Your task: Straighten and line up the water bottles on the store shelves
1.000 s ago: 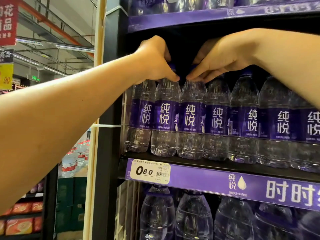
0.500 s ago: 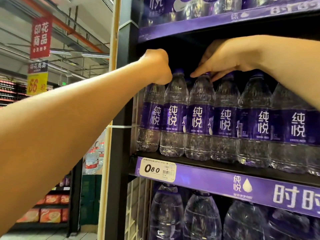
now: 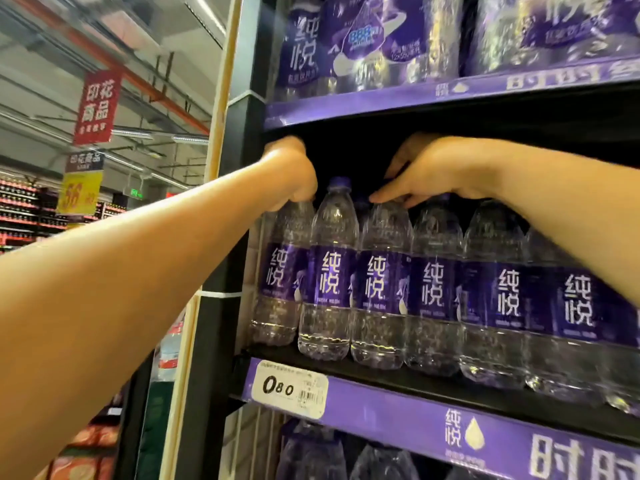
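Observation:
A row of clear water bottles with purple labels stands along the front of the middle shelf (image 3: 398, 379). My left hand (image 3: 289, 173) is curled over the top of the leftmost bottle (image 3: 278, 282) and grips its neck; the cap is hidden. The second bottle (image 3: 329, 271) stands free with its purple cap showing between my hands. My right hand (image 3: 426, 171) reaches in from the right, its fingers curled down on the top of the third bottle (image 3: 379, 285). Further bottles continue to the right, partly behind my right forearm.
The shelf above holds shrink-wrapped purple bottle packs (image 3: 363, 39) and leaves little headroom. A black upright (image 3: 221, 271) bounds the shelf on the left. A price tag (image 3: 289, 388) sits on the purple shelf strip. Larger bottles (image 3: 311, 452) fill the shelf below. The store aisle lies to the left.
My left hand moved from the second bottle's top to the leftmost bottle. My right hand stayed on the third bottle's top. The camera tilted up and shifted left.

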Demonstrator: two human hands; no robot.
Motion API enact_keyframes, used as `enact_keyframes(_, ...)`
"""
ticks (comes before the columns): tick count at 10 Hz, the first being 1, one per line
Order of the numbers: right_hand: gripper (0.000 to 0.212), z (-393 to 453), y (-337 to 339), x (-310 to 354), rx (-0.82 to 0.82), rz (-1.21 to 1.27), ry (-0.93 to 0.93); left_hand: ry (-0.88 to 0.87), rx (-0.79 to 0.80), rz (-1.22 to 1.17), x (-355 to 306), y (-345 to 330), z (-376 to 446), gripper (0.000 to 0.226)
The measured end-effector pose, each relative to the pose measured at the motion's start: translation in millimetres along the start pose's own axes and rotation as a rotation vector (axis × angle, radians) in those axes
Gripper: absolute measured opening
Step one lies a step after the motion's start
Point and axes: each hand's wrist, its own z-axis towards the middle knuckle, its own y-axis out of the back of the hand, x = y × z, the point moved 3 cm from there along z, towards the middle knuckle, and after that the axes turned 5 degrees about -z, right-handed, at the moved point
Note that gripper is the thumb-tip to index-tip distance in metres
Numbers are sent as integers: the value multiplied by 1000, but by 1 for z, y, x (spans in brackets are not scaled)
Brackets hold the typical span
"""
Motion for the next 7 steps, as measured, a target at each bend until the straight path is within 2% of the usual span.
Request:
enact_keyframes(1, 22, -1, -2, -2, 22, 36, 44, 6, 58, 81, 2, -6, 5, 33)
enact_keyframes(3, 18, -8, -5, 0, -10, 31, 45, 12, 29, -24, 8, -7, 2, 41)
enact_keyframes(4, 22, -13, -5, 1, -79, -48, 7, -30, 6, -82, 6, -5, -9, 28)
enact_keyframes(5, 41, -23, 0, 2, -175, -183, -34, -106, -71, -146, 7, -4, -28, 18)
enact_keyframes(6, 47, -36, 6, 3, -319, -247, 0, -285, -233, -168, 12, -9, -56, 37)
enact_keyframes(7, 50, -52, 11, -4, -454, -127, 16, -376, -336, -337, 18, -10, -84, 52)
